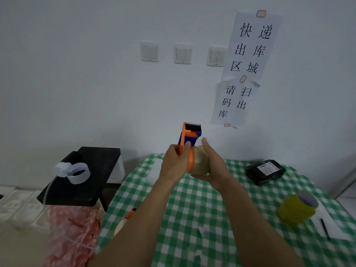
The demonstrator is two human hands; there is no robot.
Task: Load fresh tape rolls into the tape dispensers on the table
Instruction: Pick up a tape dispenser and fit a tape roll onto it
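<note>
Left hand (174,162) grip tight on dispenser (189,136). Right hand (211,166) grip cups tape roll (200,163), above table (192,209) far edge. Roll light, stiff; hold outer sides.

The left arm (146,214) hid most of a second dispenser (125,218); beside it, the yellow roll (294,211) was blurred, and the parcel (266,171) label too small to read.

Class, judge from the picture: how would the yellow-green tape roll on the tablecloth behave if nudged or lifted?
The yellow-green tape roll is round and seems tilted rather than flat, so a nudge may set it rolling. Its thick winding suggests it is stiff and fairly heavy for its size. The glossy side may feel slippery.
</note>
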